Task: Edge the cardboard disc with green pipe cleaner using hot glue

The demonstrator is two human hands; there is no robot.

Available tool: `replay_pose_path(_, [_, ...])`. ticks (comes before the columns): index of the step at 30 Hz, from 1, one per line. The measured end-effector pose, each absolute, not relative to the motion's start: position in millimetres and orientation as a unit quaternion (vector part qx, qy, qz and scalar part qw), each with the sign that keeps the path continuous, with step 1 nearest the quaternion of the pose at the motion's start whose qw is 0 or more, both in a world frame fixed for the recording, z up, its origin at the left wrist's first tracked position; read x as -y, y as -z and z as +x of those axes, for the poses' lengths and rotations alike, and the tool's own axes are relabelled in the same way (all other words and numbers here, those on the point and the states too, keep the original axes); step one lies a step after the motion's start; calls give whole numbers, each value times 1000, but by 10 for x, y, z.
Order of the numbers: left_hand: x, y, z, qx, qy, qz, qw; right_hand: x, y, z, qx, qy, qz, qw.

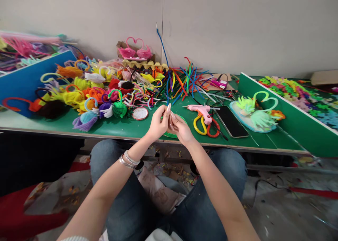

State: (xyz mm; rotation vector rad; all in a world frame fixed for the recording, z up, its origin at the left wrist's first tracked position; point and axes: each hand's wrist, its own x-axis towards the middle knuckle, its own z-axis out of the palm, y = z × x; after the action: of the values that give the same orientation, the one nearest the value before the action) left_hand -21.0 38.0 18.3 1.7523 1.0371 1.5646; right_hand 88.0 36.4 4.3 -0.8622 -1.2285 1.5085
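Note:
My left hand point(159, 120) and my right hand point(181, 128) meet above the front of the table, fingers closed and fingertips together. A long blue pipe cleaner point(163, 47) rises from between them, with bare wire at its top; its lower end is hidden in my fingers. Beneath my hands lies a green round thing point(171, 134), mostly covered. Just right of them rest a pink glue gun point(201, 111) and scissors point(200, 125) with yellow and red handles. A round white lid point(140, 113) with a red rim is to the left.
Colourful fuzzy swans point(89, 93) crowd the left, beside a blue board point(31, 84). Loose pipe cleaners point(185, 81) are heaped behind my hands. A phone point(231, 121) and a pale green swan pair point(256, 111) lie right, before a green divider point(280, 111). A pink swan pair point(136, 52) stands behind.

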Motion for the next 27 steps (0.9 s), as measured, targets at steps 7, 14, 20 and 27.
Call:
replay_pose_path(7, [-370, -205, -234, -391, -576, 671, 255, -352, -71, 871, 464, -661, -347, 477])
replay_pose_path(14, [-424, -257, -297, -400, -584, 665, 237, -354, -119, 914, 519, -618, -335, 486])
replay_pose_path(20, [-535, -295, -415, -383, -574, 656, 307, -349, -175, 980, 558, -604, -303, 482])
replay_pose_path(27, [-557, -336, -515, -437, -527, 667, 294, -405, -343, 1231, 589, -535, -327, 511])
